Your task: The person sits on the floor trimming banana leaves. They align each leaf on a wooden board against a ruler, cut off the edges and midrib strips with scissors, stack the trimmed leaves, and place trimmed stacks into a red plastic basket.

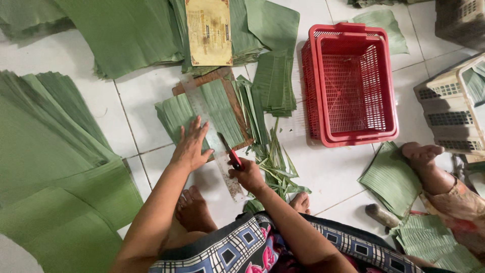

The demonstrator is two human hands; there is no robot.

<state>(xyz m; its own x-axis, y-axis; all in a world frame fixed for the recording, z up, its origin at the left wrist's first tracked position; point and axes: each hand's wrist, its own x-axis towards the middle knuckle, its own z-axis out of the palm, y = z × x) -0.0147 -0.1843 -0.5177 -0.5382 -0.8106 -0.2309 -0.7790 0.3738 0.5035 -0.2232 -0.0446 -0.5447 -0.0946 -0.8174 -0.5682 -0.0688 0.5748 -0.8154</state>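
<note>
My left hand (191, 144) lies flat with spread fingers on a clear plastic ruler (202, 114) and a stack of green banana leaves (222, 108). The leaves rest on a brown wooden board (236, 112) on the white tiled floor. My right hand (247, 174) grips a red-handled knife (233, 155), its blade set along the ruler's right edge at the near end of the leaves. Narrow cut strips (275, 164) lie just right of the board.
Large leaf piles lie at left (55, 151) and at the back (126, 30), one under a yellow card (208, 31). A pile of cut pieces (274, 81), a red basket (351, 83), beige crates (452, 108) and another person's foot (422, 154) sit to the right.
</note>
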